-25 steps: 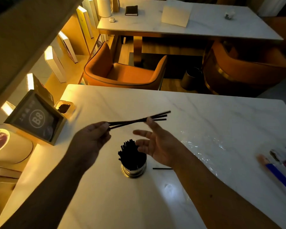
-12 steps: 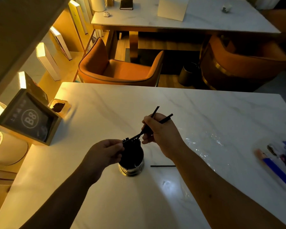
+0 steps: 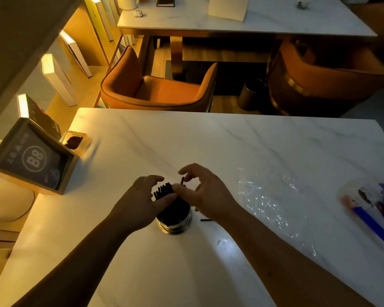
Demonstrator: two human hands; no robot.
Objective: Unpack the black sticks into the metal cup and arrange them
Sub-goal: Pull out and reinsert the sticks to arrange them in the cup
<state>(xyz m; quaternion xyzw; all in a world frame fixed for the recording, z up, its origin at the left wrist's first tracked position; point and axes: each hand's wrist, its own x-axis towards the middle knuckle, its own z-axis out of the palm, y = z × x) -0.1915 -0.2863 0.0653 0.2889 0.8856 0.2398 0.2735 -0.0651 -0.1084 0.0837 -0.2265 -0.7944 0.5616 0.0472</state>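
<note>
- Thin black sticks [image 3: 163, 189] stand bunched in the short round shiny metal cup [image 3: 174, 227], mid-table, near edge. Their tops lean left and are uneven.
- Left hand [image 3: 140, 202]: fingers and thumb curl round the top of the bundle. Right hand [image 3: 206, 193]: fingers spread and loosely curved, thumb tip touching the stick tops, closed on nothing I can see. One stick end pokes up between its thumb and forefinger.
- Risk: the bundle is top-heavy against a small cup. A sideways push while squaring the tops could tip it and spill everything.
- Risk: the polished cup base on the glossy white marble table [image 3: 208, 140] probably slides easily, so steady the cup, not just the sticks.
- Risk: the sticks are thin and look rigid. Forcing the protruding one down into the packed bunch could snap it or jam it.
- Risk: the single loose black stick [image 3: 206, 220] lies flat just right of the cup, partly under the right wrist, so it's easy to miss or sweep off.
- Crinkled clear plastic film [image 3: 266, 196] lies further right. It is reflective and could hide more sticks; can't tell.
- Blue-and-white packet [image 3: 372, 220] at far right edge, blurred.
</note>
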